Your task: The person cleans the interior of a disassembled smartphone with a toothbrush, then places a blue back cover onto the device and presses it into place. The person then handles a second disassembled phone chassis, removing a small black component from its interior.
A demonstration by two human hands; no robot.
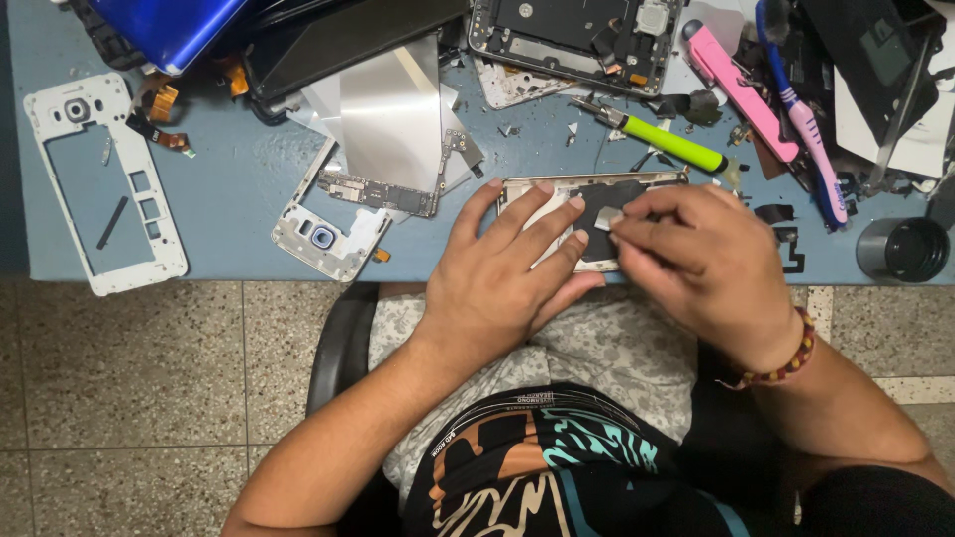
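Blue counter [229, 189] strewn with phone parts, left hand [502, 273] flat on opened phone [597, 199], fingers spread, right hand [696, 259] pinching small grey piece [607, 220] above it

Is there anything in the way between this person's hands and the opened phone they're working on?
Nothing visible. The left hand lies flat on the opened phone, fingers spread over it. The right hand rests on the phone's right part, fingertips pinching a small grey piece against it. The green-handled screwdriver lies behind, apart from both.

2 hands [502, 283], 1 phone [597, 199], 2 frames [95, 268]
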